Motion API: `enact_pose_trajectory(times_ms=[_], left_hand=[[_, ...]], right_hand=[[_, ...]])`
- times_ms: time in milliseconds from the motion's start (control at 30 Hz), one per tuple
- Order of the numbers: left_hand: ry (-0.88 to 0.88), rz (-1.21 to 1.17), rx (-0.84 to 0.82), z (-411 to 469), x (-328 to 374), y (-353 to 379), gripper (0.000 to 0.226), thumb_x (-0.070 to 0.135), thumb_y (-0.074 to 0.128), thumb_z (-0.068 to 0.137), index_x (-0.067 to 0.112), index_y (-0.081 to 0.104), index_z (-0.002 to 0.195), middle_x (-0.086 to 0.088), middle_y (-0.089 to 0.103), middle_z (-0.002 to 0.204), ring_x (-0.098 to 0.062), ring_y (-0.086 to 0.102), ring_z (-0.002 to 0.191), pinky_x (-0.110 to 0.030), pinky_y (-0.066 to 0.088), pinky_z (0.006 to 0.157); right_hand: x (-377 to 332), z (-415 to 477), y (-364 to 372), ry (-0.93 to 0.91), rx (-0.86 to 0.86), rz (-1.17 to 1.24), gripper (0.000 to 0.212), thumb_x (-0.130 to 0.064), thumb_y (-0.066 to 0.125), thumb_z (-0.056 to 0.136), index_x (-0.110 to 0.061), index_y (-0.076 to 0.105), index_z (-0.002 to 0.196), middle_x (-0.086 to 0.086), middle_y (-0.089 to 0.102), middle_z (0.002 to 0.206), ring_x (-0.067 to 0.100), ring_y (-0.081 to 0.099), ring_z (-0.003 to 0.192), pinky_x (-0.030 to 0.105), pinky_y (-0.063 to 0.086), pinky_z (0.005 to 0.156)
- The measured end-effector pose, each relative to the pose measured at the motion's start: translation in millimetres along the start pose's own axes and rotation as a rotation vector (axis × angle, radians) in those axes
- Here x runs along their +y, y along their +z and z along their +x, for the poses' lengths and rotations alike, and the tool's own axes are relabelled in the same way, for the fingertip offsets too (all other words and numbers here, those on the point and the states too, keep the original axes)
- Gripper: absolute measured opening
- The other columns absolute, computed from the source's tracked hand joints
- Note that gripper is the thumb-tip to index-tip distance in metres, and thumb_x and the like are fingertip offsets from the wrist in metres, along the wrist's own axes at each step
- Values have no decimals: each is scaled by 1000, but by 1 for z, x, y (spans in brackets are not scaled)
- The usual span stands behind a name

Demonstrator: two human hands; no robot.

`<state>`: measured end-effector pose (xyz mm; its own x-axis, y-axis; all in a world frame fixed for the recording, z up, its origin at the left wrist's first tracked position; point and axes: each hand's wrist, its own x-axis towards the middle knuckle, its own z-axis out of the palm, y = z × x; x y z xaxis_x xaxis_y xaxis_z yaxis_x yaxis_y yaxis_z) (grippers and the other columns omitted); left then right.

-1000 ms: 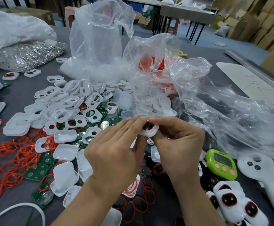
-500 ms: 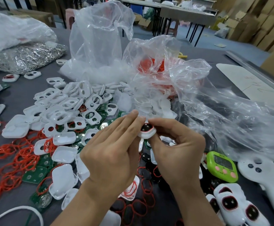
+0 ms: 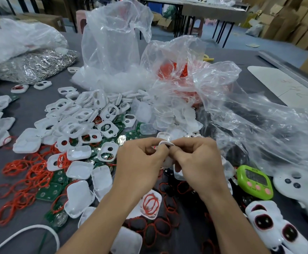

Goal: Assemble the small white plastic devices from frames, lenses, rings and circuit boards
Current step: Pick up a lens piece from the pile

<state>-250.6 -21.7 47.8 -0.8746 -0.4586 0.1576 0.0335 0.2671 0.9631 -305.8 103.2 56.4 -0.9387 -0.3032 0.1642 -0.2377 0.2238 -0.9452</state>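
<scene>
– Hands status, nearest first?
– Left hand (image 3: 142, 162) and right hand (image 3: 199, 162) are both up, wrists close. Fingers curled, tips pressed together on one white piece (image 3: 165, 143), pinched from both sides. Only its top edge shows.
– Where does that sit?
– Mid-frame, between the two sets of fingertips, over the near edge of the parts heap on the grey table (image 3: 28, 105).
– Counts near you?
– Finished devices (image 3: 270, 222) bottom right: two dark lenses face on, a third partly hidden. Bodies overlap, so unit count unclear. One green timer (image 3: 254, 182) with three pink buttons. One white controller (image 3: 299, 195) just right of it. One white cable (image 3: 30, 230) bottom left. One white shell (image 3: 159, 197) between the forearms, two or three rings inside.
– Middle?
– Loose red rings (image 3: 27, 180) on the left, too many to count. Green circuit boards (image 3: 49, 191) among them, mostly buried. White frames (image 3: 80, 118) heaped behind, dozens.
– Far?
– Four plastic bags: upright bag (image 3: 113, 43), bag of red rings (image 3: 177, 70), flattened bag (image 3: 259, 116) on the right, bulging bag (image 3: 21, 39) far left. One sack of silver metal parts (image 3: 36, 65) beside that last one.
</scene>
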Motion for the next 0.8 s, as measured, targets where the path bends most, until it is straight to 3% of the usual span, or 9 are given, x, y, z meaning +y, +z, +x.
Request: enact_pose_trajectory(times_ms=[100, 233, 333, 433, 567, 667, 733, 800], left_hand=[[-5, 58, 22, 3, -2, -1, 26, 32, 62, 79, 53, 77, 85, 13, 72, 59, -9, 70, 56, -28, 57, 56], [76, 151, 98, 4, -5, 0, 23, 37, 61, 83, 57, 70, 89, 13, 69, 56, -11, 67, 53, -36, 57, 56], [82, 172, 86, 4, -8, 2, 18, 35, 64, 91, 49, 75, 90, 20, 72, 65, -2, 69, 62, -28, 57, 62], [5, 30, -46, 6, -7, 2, 25, 25, 65, 97, 44, 80, 89, 16, 75, 70, -1, 72, 67, -12, 51, 58], [-160, -195, -151, 6, -3, -1, 32, 9, 66, 97, 35, 83, 90, -5, 78, 73, -19, 73, 64, -34, 60, 56], [-175, -154, -5, 7, -3, -5, 26, 10, 69, 95, 29, 84, 86, -11, 77, 73, -32, 72, 65, -50, 63, 60], [-235, -232, 86, 9, -2, -11, 23, 7, 71, 93, 21, 83, 79, -10, 77, 74, -29, 72, 65, -42, 62, 54], [-330, -346, 134, 11, 1, -16, 23, 4, 69, 93, 15, 81, 77, -7, 78, 75, -19, 71, 61, -26, 56, 48]], right_hand=[[2, -1, 4, 14, -33, -57, 29, -13, 72, 86, -39, 82, 81, -10, 73, 61, 1, 62, 50, 12, 42, 48], [5, -1, 16, 29, 69, 3, 22, -16, 73, 84, -36, 81, 80, -14, 76, 68, 4, 74, 65, 17, 55, 59], [6, 1, 19, 52, 174, 16, 23, -10, 77, 84, -30, 81, 73, -11, 76, 69, 10, 75, 67, 31, 61, 66], [3, 3, 12, 55, 196, 49, 30, -6, 80, 82, -34, 81, 70, -9, 76, 67, 12, 75, 66, 34, 61, 68], [-1, -1, 8, 8, 159, 4, 16, -10, 77, 79, -25, 84, 76, -5, 76, 67, 17, 75, 65, 40, 64, 64], [-5, -4, 8, -17, 180, -44, 7, -21, 82, 84, -28, 83, 84, -13, 74, 67, 5, 70, 61, 22, 57, 59], [-6, -2, -1, -53, 242, -139, 9, -26, 81, 86, -33, 79, 79, -20, 72, 66, 1, 67, 59, 13, 50, 57], [-5, 0, -15, -72, 275, -324, 20, -26, 77, 86, -34, 74, 69, -25, 69, 64, -1, 65, 59, 12, 48, 56]])
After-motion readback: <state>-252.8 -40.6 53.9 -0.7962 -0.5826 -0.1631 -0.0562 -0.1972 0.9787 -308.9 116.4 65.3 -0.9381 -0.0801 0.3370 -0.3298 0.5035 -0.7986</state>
